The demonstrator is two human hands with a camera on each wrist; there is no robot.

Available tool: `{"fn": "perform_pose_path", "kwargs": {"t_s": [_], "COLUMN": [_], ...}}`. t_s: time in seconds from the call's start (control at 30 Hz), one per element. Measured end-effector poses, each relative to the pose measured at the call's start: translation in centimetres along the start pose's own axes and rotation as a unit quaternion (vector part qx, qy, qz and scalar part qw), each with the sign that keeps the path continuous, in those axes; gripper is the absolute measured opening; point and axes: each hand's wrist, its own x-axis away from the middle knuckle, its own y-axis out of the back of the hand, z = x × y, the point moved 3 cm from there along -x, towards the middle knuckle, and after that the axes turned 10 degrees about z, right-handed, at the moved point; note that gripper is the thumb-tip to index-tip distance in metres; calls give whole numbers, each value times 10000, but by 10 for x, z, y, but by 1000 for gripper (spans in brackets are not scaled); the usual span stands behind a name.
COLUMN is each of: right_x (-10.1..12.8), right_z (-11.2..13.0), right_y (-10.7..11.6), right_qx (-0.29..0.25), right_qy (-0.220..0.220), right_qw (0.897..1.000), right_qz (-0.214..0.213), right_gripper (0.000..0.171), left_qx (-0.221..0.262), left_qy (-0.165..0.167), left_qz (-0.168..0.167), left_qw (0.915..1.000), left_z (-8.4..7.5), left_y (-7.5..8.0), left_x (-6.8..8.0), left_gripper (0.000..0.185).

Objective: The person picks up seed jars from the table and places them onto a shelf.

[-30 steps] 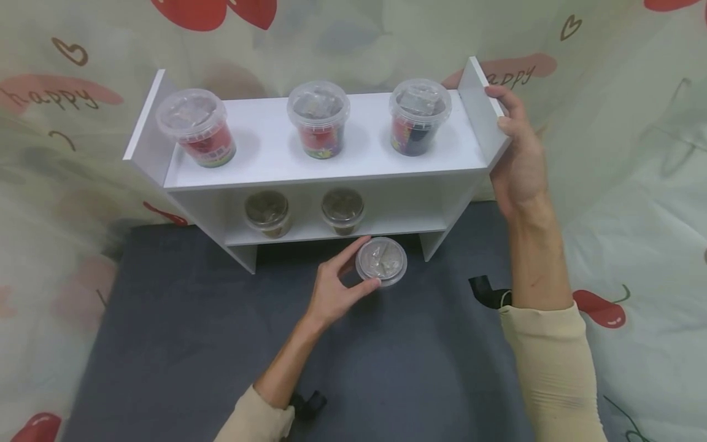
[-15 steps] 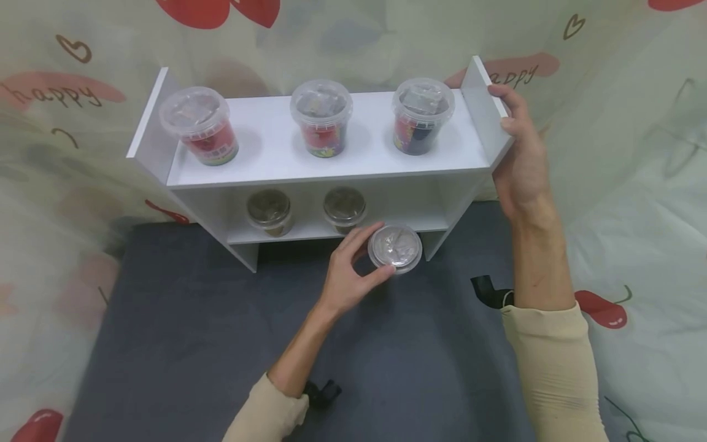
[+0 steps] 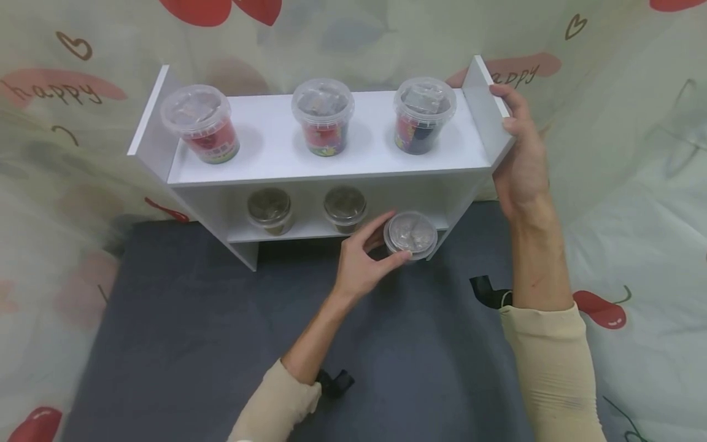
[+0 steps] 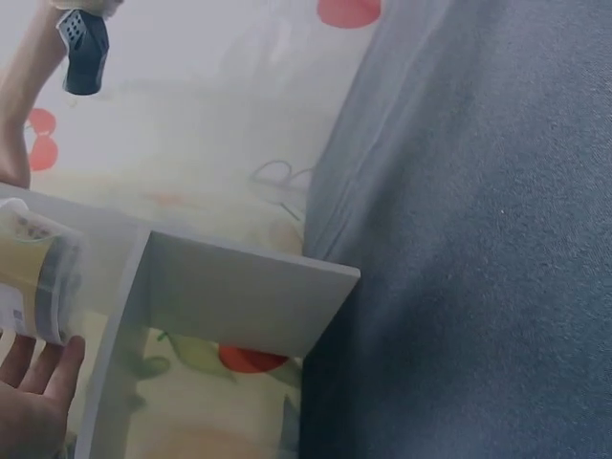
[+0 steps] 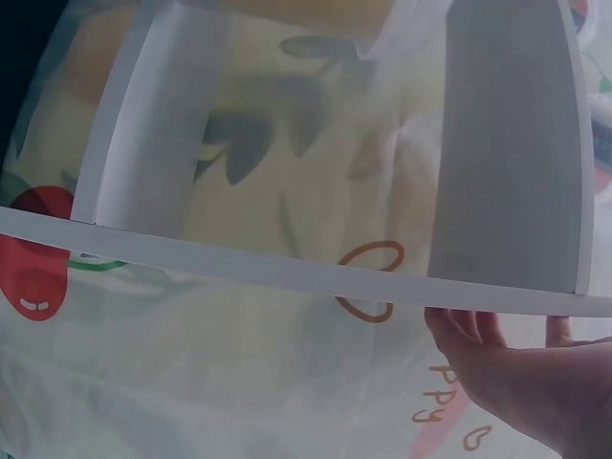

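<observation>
A white two-tier shelf [image 3: 353,166] stands on a dark grey mat [image 3: 276,344]. My left hand [image 3: 367,261] grips a clear lidded tub [image 3: 410,235] at the right end of the lower tier, just at its front edge. In the left wrist view the tub [image 4: 33,277] shows beside my fingers [image 4: 38,382] and the shelf's side panel [image 4: 239,296]. My right hand [image 3: 519,159] holds the shelf's right side panel, thumb over its top edge; its fingers [image 5: 507,363] show in the right wrist view behind the panel edge [image 5: 287,273].
Three clear tubs with red and dark contents [image 3: 201,123] [image 3: 323,116] [image 3: 422,113] stand on the top tier. Two tubs with brown contents [image 3: 269,210] [image 3: 345,209] sit on the lower tier. A heart-patterned cloth [image 3: 635,153] hangs behind and to the right.
My left hand has carried the tub up and to the right, from the mat in front of the shelf to the lower tier's right end. The right hand has stayed on the panel.
</observation>
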Motion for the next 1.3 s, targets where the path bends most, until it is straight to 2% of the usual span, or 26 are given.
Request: {"fn": "perform_pose_path", "kwargs": {"t_s": [0.1, 0.3, 0.4, 0.7, 0.83, 1.0, 1.17, 1.3], "right_x": [0, 1, 1, 2, 2, 2, 2, 1], "right_z": [0, -1, -1, -1, 0, 0, 0, -1], "right_y": [0, 0, 0, -1, -1, -1, -2, -3], "right_qx": [98, 114, 69, 233, 120, 125, 147, 156], "right_qy": [19, 52, 85, 95, 120, 126, 111, 101], "right_qw": [9999, 9999, 9999, 9996, 9998, 9998, 9998, 9998], "right_qz": [18, 89, 122, 152, 91, 55, 56, 58], "right_gripper": [44, 43, 43, 44, 44, 44, 45, 45], "left_qx": [68, 73, 106, -137, -206, -142, -119, -159], "left_qy": [64, 23, 50, 79, 82, -77, -231, -285], "left_qz": [11, 15, -5, -55, -43, 47, -47, -138], "left_qw": [10000, 10000, 9999, 9999, 9997, 9999, 9997, 9994], "left_z": [-4, -30, -35, -34, -33, -33, -32, -13], "left_y": [-2, -3, -4, -8, -9, -11, -11, -14], "left_x": [-4, -11, -14, -20, -23, -29, -34, -39], "left_gripper": [68, 63, 62, 63, 62, 62, 60, 62]}}
